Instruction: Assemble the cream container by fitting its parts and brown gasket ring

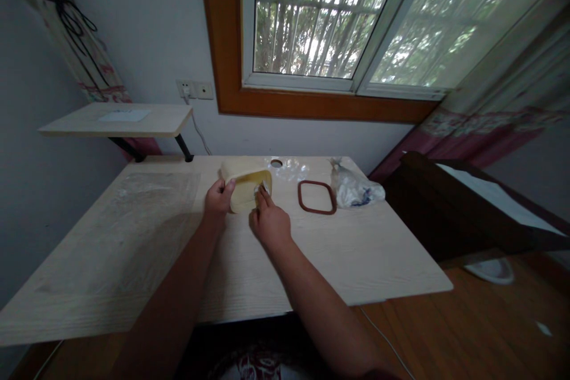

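Observation:
A pale yellow, rounded plastic container (243, 202) stands tilted on the table, its opening facing away from me in part. My left hand (217, 197) grips its left edge, thumb at the rim and fingers behind. Inside the opening, at the right side, my right hand (271, 219) has its fingers closed on a small whitish piece, perhaps tissue or cloth, pressed against the container. To the right lies a reddish-brown rounded-square ring (317, 197), apart from both hands. Beside that ring is a crumpled clear plastic bag (356, 187) with something whitish and blue in it.
The light wooden table (378, 261) has a cable hole (276, 163) at the back. A clear plastic sheet (133, 219) covers its left part. A raised shelf (146, 119) stands at the back left, below wall sockets (195, 89). At right is a dark piece of furniture (445, 208).

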`<state>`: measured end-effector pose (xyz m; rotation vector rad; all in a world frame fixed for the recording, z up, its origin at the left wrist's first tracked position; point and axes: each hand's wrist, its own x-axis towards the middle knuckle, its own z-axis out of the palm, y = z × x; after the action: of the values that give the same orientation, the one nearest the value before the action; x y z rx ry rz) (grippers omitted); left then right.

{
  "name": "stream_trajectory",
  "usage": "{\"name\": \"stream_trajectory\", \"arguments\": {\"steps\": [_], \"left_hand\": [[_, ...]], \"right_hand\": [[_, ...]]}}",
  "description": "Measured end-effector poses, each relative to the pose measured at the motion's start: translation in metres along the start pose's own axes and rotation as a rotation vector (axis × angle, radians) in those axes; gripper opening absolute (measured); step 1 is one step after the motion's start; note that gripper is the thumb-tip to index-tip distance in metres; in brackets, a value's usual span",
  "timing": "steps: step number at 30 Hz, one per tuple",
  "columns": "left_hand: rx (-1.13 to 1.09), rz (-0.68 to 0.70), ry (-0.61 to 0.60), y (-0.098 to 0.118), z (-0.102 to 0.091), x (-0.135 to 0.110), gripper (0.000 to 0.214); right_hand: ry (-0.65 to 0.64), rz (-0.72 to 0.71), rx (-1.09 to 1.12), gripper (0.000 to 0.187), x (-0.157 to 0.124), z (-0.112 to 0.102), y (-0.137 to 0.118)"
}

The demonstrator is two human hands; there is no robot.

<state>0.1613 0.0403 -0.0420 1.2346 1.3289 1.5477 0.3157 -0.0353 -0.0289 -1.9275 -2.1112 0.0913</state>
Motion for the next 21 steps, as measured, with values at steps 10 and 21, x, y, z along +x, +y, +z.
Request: {"name": "stream_trajectory", "arguments": {"steps": [10,21], "left_hand": [[0.024,0.017,-0.012,-0.0013,0.0012,-0.0016,0.044],[0.021,0.022,-0.02,-0.002,0.0025,-0.0036,0.043]], "right_hand": [[0.04,-0.012,-0.016,0.073,0.0,-0.0028,-0.0004],[-0.032,0.003,-0.042,0.071,-0.001,0.0057,0.0001]]}}
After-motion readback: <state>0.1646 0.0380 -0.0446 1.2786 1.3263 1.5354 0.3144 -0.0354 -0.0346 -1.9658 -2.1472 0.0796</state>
